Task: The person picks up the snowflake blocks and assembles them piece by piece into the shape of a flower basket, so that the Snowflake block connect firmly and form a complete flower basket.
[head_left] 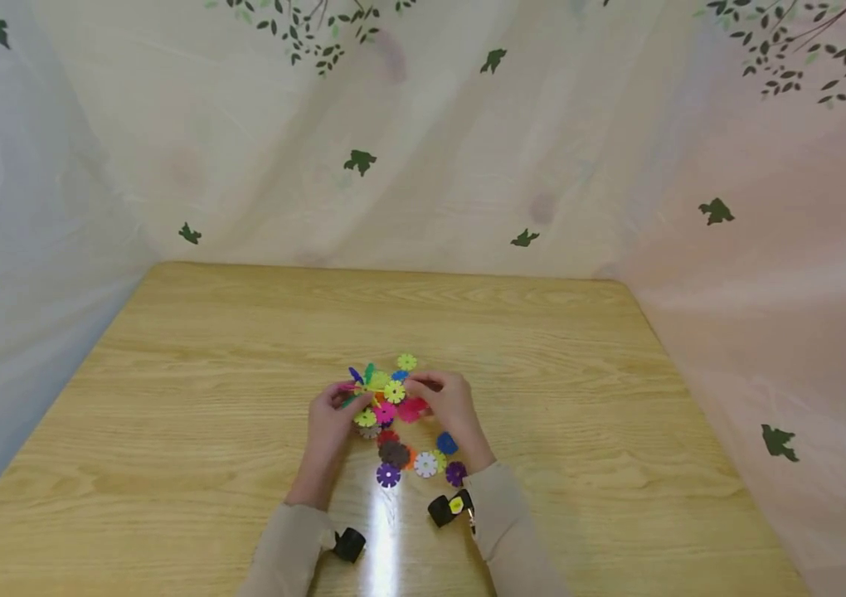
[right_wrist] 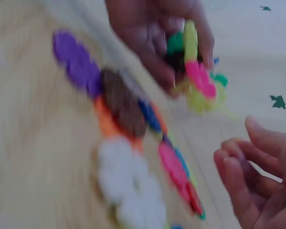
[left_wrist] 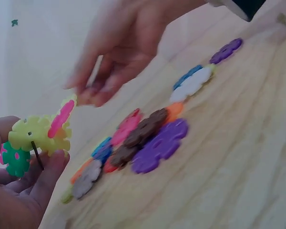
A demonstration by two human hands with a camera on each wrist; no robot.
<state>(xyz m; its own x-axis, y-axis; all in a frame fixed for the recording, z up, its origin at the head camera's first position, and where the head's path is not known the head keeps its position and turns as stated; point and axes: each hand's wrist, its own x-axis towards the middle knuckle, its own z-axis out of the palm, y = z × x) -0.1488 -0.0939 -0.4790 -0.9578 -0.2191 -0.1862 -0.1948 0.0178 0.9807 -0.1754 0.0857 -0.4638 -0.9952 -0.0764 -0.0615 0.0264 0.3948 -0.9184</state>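
Observation:
My left hand (head_left: 329, 421) grips a cluster of interlocked flower-shaped plastic discs (left_wrist: 28, 134), raised off the table. Yellow, green and pink discs show in it; a pink disc (right_wrist: 200, 80) and a yellow one stick out on the side facing my right hand. Just right of the cluster is my right hand (head_left: 454, 406), its fingers loosely bent. The right wrist view shows nothing between those fingers and a gap to the cluster. Below both hands lie loose discs, among them a brown disc (head_left: 394, 453), a purple disc (left_wrist: 161, 147) and a white disc (right_wrist: 131, 183).
The wooden table (head_left: 206, 373) reaches back to a pale curtain (head_left: 453, 191) printed with leaves and birds. A blue disc (head_left: 447, 444) and another purple disc (head_left: 456, 473) lie near my right wrist. Black cameras (head_left: 349, 545) are strapped to both wrists.

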